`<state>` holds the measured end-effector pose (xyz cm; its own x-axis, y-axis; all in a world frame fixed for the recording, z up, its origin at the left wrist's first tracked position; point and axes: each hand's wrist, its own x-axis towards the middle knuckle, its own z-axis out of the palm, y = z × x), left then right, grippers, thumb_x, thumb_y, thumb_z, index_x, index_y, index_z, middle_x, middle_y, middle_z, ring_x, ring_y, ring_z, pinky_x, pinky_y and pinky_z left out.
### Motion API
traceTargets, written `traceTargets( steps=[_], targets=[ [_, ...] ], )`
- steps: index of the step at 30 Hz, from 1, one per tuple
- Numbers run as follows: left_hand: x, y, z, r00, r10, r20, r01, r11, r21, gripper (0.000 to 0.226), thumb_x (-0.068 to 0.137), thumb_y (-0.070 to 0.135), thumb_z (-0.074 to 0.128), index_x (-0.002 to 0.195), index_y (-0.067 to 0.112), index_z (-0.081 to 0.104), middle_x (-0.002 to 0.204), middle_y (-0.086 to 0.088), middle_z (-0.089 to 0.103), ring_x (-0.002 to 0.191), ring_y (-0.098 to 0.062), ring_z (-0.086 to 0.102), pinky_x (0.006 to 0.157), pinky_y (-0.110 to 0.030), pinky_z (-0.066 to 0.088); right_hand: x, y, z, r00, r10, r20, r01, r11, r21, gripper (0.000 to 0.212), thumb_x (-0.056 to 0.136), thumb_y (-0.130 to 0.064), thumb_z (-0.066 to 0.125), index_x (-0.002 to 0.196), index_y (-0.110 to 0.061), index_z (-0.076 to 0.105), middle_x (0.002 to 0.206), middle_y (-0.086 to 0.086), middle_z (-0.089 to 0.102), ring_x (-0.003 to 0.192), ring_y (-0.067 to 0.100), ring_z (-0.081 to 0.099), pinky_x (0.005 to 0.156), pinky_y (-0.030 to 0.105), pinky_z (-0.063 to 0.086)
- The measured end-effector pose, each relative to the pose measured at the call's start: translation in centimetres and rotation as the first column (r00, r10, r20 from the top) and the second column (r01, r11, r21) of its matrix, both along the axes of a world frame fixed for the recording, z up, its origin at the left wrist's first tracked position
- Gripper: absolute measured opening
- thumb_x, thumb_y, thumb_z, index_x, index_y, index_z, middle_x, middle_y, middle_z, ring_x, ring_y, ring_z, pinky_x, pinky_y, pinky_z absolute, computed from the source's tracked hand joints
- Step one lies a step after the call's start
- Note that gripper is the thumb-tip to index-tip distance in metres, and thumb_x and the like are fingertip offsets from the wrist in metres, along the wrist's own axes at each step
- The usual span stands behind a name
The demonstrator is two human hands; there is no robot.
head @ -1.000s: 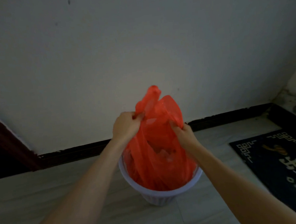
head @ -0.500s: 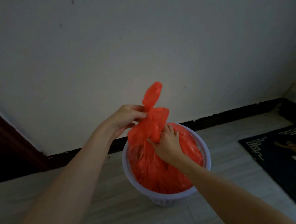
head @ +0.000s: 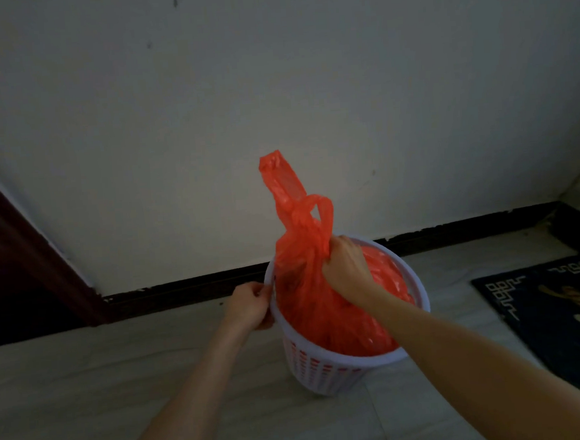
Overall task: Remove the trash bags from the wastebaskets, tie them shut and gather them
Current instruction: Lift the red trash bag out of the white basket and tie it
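Right hand (head: 345, 267) clamped on bunched neck of red bag (head: 322, 307) sitting straight below inside white basket (head: 330, 368), left hand (head: 251, 306) pinching rim (so probably straight-up lift next).

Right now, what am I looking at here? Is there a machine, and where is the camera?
No machine: these are a person's two bare hands, filmed by a camera worn on their head, looking forward and down. On the floor, against the wall, stands a white basket lined with a red bag. The right hand grips the bag's gathered neck, above the basket. The left hand holds the basket's rim. A dark mat lies to the right.
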<state>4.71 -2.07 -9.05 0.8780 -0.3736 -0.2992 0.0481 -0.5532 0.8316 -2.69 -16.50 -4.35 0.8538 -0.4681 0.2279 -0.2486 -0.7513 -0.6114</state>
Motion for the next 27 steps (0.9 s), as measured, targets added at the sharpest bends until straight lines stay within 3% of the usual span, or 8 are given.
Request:
traceTargets(
  steps=[2,6,10,13,16,21,24,27],
  targets=[
    [0.0,-0.3,0.3,0.999,-0.035,-0.012,0.035,0.999,0.04,0.038,0.095,0.025,0.044,0.061,0.012,0.055,0.059,-0.011,0.06,0.03,-0.006,0.053,0.04,-0.019,0.049,-0.1,-0.1,0.4,1.0,-0.02,0.003,0.019,0.997,0.077,0.024,0.074,-0.015,0.036,0.084,-0.01,0.056,0.08,0.022,0.064,0.077,0.036,0.06,0.075,0.048,0.048],
    [-0.1,-0.4,1.2,0.997,-0.071,0.018,0.069,0.992,0.108,0.036,0.095,0.023,0.044,0.061,0.012,0.053,0.072,-0.013,0.063,0.052,-0.014,0.062,0.037,-0.014,0.047,-0.3,-0.2,1.2,0.993,-0.104,0.052,0.084,0.951,0.296,0.025,0.083,0.004,0.04,0.071,-0.017,0.047,0.064,-0.001,0.055,0.071,0.021,0.055,0.055,0.024,0.032],
    [0.1,0.0,1.4,0.993,-0.065,-0.1,0.069,0.997,0.039,0.025,0.094,0.023,0.047,0.076,0.009,0.057,0.083,-0.016,0.064,0.06,-0.022,0.063,0.045,-0.024,0.055,0.6,-1.6,2.8,0.957,-0.256,0.14,0.168,0.875,0.454,0.025,0.084,0.006,0.041,0.096,-0.001,0.061,0.082,0.005,0.057,0.082,0.014,0.052,0.063,0.02,0.034],
    [0.2,0.6,1.3,0.981,-0.012,-0.192,0.006,1.0,-0.03,0.022,0.094,0.022,0.049,0.082,0.005,0.057,0.081,-0.015,0.061,0.06,-0.019,0.06,0.041,-0.023,0.053,0.3,-3.4,4.0,0.939,-0.284,0.192,0.17,0.873,0.458,0.022,0.086,0.004,0.041,0.094,-0.004,0.06,0.085,0.007,0.056,0.085,0.015,0.05,0.066,0.023,0.036],
    [0.0,0.5,1.4,0.967,0.043,-0.253,-0.063,0.995,-0.075,0.025,0.093,0.021,0.051,0.073,0.006,0.056,0.071,-0.012,0.06,0.06,-0.02,0.06,0.039,-0.022,0.053,-0.2,-3.0,4.3,0.948,-0.257,0.19,0.155,0.891,0.427,0.024,0.085,0.006,0.04,0.092,-0.004,0.06,0.086,0.008,0.057,0.085,0.013,0.049,0.061,0.021,0.035],
    [-0.5,0.6,0.7,0.911,0.129,-0.392,-0.185,0.977,-0.107,0.029,0.091,0.015,0.054,0.065,0.002,0.057,0.066,-0.013,0.059,0.058,-0.022,0.058,0.034,-0.021,0.048,0.4,-1.5,5.0,0.969,-0.121,0.217,0.052,0.953,0.298,0.025,0.08,0.007,0.042,0.093,0.001,0.062,0.084,0.016,0.066,0.081,0.014,0.053,0.07,0.035,0.044],
    [0.0,0.6,0.6,0.912,0.153,-0.382,-0.208,0.972,-0.109,0.027,0.092,0.011,0.051,0.066,0.003,0.055,0.064,-0.013,0.056,0.058,-0.022,0.056,0.035,-0.023,0.05,0.5,-2.3,6.3,0.944,-0.198,0.263,0.117,0.949,0.292,0.024,0.079,0.005,0.042,0.092,0.0,0.062,0.08,0.018,0.065,0.079,0.017,0.053,0.068,0.038,0.044],
    [0.4,0.4,1.5,0.918,0.134,-0.374,-0.183,0.978,-0.099,0.024,0.092,0.008,0.051,0.069,0.003,0.056,0.065,-0.014,0.057,0.059,-0.022,0.056,0.038,-0.024,0.052,0.6,-2.9,8.9,0.886,-0.333,0.322,0.196,0.899,0.391,0.025,0.082,0.004,0.042,0.097,-0.001,0.062,0.092,0.021,0.067,0.094,0.025,0.061,0.076,0.038,0.045]
  ],
)
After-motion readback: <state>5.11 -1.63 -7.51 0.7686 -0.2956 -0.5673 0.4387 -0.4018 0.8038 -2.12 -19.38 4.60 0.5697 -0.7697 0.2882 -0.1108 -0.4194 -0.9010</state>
